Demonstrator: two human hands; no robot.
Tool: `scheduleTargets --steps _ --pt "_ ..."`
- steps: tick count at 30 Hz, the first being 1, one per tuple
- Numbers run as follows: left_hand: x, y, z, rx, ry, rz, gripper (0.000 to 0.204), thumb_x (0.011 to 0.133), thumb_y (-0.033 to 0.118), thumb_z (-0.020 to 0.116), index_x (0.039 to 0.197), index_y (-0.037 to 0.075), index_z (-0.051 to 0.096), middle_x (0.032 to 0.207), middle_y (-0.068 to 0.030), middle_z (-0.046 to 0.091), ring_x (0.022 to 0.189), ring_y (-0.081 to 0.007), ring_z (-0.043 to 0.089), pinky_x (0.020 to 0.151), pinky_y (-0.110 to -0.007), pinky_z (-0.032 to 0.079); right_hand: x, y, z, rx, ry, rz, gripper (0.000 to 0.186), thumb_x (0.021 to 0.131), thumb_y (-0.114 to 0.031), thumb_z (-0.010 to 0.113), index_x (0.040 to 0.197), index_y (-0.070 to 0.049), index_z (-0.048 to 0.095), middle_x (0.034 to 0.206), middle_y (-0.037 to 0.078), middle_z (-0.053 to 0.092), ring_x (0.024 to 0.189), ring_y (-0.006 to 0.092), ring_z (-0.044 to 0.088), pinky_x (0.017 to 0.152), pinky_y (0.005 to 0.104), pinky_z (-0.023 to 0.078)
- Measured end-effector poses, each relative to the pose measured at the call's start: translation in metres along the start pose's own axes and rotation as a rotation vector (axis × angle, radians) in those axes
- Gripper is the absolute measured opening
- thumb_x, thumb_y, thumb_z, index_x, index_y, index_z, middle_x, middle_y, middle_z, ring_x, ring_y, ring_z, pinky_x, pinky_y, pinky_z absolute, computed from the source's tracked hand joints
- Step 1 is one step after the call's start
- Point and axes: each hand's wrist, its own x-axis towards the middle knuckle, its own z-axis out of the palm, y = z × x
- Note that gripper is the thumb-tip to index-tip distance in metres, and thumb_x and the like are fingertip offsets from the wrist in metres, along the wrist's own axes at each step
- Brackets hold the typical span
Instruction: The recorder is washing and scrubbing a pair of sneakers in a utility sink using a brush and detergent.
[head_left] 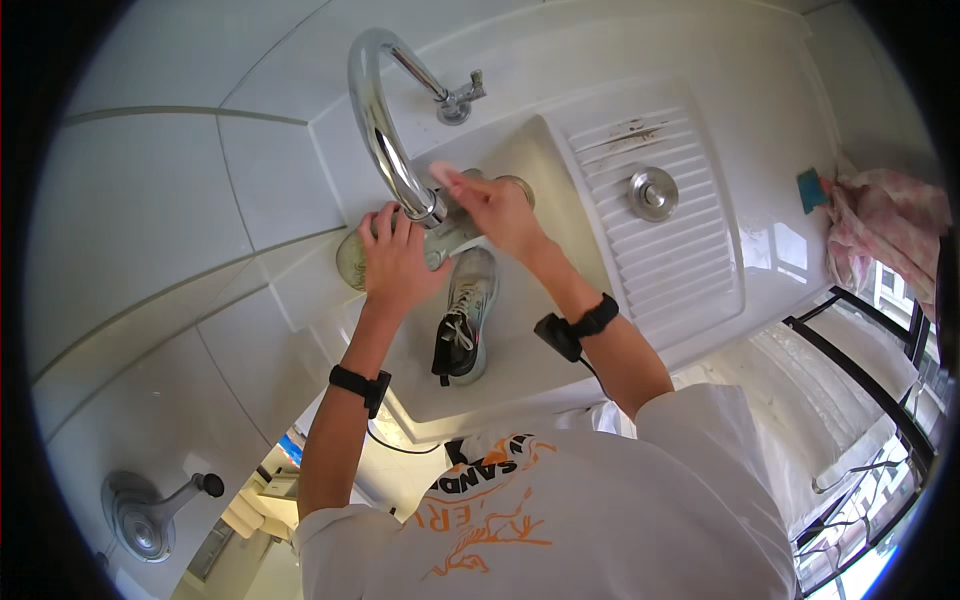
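Note:
Below the curved chrome faucet [375, 120], my left hand [398, 258] grips a pale grey-green shoe [352, 262] lying across the sink. Its fingers spread over the top, with the thumb on the near side. Much of this shoe is hidden by my hand and the spout. My right hand [505, 215] is just right of the spout, over the shoe's other end, its fingers pressed together. A small pinkish end [440, 173] shows at its fingertips, too blurred to name. A second shoe [466, 310], grey and black with pale laces, lies on the basin floor between my forearms.
Right of the basin is a ribbed white drainboard [655, 230] with a round metal strainer [653, 192] and dark smudges. A pink cloth [885, 225] and a teal sponge [812, 190] lie at the far right. A shower head [145, 525] hangs at lower left.

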Motion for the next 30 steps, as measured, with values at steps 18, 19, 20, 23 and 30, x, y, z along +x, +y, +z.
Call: scheduleTargets --steps 18,19,20,23,30 --pt "0.003 0.005 0.002 -0.05 -0.042 -0.006 0.084 0.066 0.037 0.078 0.139 0.014 0.044 0.136 -0.0042 0.047 0.118 -0.0289 0.054 0.101 -0.061 0.026 -0.041 0.041 0.022 0.225 0.285 0.332 0.034 0.097 -0.025 0.058 0.128 -0.012 0.063 0.068 0.016 0.06 0.059 0.0199 0.056 0.063 0.0332 0.047" --pt "0.002 0.005 0.002 -0.051 -0.055 -0.016 0.083 0.066 0.037 0.078 0.138 0.013 0.045 0.136 -0.0043 0.048 0.117 -0.0287 0.054 0.1 -0.06 0.027 -0.04 0.035 0.018 0.29 0.29 0.368 0.033 0.097 -0.025 0.058 0.128 -0.013 0.063 0.066 0.014 0.057 0.059 0.0164 0.052 0.062 0.0315 0.046" --pt "-0.002 0.005 0.003 -0.053 -0.055 -0.012 0.083 0.066 0.037 0.078 0.138 0.013 0.045 0.136 -0.0043 0.048 0.117 -0.0287 0.054 0.1 -0.06 0.027 -0.047 0.025 0.017 0.289 0.293 0.369 0.033 0.097 -0.025 0.058 0.128 -0.013 0.063 0.066 0.014 0.057 0.059 0.0164 0.052 0.062 0.0315 0.046" --pt "-0.002 0.001 0.005 -0.01 -0.029 -0.027 0.082 0.066 0.036 0.078 0.137 0.013 0.045 0.134 -0.0045 0.048 0.119 -0.0282 0.053 0.098 -0.057 0.028 -0.055 0.005 0.019 -0.005 0.128 0.309 0.036 0.099 -0.027 0.058 0.129 -0.007 0.062 0.073 -0.004 0.058 0.067 0.0045 0.043 0.061 0.0249 0.043" --pt "-0.002 0.003 0.006 0.006 -0.041 -0.033 0.08 0.065 0.036 0.079 0.135 0.013 0.047 0.132 -0.0048 0.049 0.126 -0.0277 0.046 0.099 -0.058 0.028 -0.056 0.014 0.011 0.165 0.213 0.553 0.038 0.099 -0.028 0.058 0.129 -0.004 0.061 0.103 0.007 0.073 0.09 0.0067 0.058 0.08 0.027 0.049"
